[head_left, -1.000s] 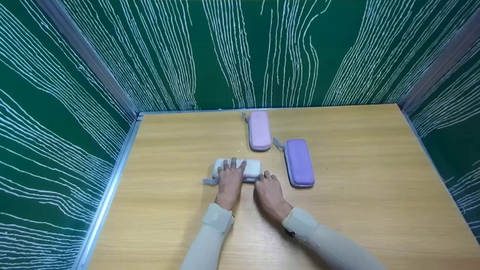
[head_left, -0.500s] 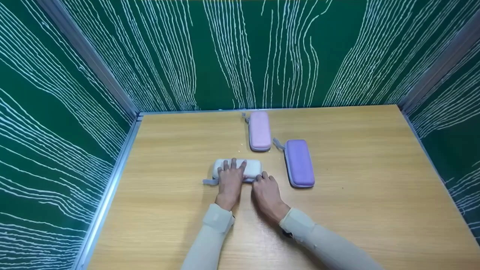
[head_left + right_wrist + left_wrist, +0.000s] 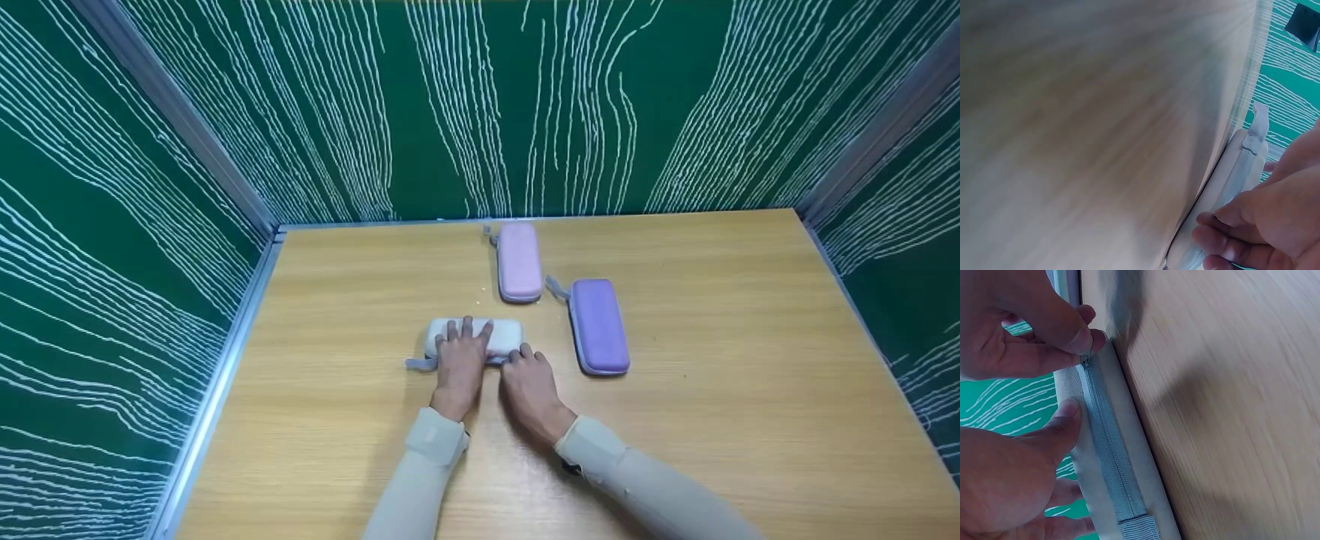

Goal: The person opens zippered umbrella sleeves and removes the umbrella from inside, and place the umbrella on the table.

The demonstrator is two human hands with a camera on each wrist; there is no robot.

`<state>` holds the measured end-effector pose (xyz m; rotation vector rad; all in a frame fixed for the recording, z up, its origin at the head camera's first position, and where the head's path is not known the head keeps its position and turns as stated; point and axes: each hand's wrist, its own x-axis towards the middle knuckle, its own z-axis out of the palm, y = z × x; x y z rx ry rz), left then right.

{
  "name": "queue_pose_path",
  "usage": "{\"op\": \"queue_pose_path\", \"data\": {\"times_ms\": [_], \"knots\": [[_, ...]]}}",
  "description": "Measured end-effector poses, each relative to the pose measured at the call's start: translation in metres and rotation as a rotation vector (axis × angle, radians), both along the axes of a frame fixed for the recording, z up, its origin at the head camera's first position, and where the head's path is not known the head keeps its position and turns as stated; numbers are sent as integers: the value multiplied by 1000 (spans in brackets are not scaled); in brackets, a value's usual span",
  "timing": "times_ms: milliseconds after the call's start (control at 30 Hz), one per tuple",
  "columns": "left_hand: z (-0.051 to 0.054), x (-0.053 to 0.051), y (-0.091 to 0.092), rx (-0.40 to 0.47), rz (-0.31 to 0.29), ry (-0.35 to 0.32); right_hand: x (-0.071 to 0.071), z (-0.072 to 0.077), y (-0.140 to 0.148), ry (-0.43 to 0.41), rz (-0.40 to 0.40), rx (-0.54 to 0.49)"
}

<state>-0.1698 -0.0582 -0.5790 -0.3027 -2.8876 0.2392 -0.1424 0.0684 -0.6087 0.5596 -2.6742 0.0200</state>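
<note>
The left hand (image 3: 460, 358) lies spread on top of the white case (image 3: 507, 336), and the right hand (image 3: 530, 382) pinches its zip pull (image 3: 1085, 359)

Table (image 3: 735, 420) (wood-grained) beneath three cases (image 3: 509, 336)

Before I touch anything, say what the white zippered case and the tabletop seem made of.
The white zippered case looks like matte fabric, perhaps over a stiff shell: fine texture, rounded edges. The tabletop seems slightly glossy wood or laminate: grain streaks, soft reflection.
</note>
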Motion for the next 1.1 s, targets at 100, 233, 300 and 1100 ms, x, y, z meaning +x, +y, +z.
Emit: {"op": "queue_pose_path", "data": {"times_ms": [100,233,300,1100], "knots": [[1,0,-1,7,0,-9,0,1,-2,-3,-1,-11],[1,0,-1,10,2,-16,-1,0,-4,-7,-8,-9],[1,-1,0,9,4,-16,-1,1,-4,-12,-10,-3],[24,-20,-49,391,-145,-427,-2,1,-3,-26,-36,-7]]}}
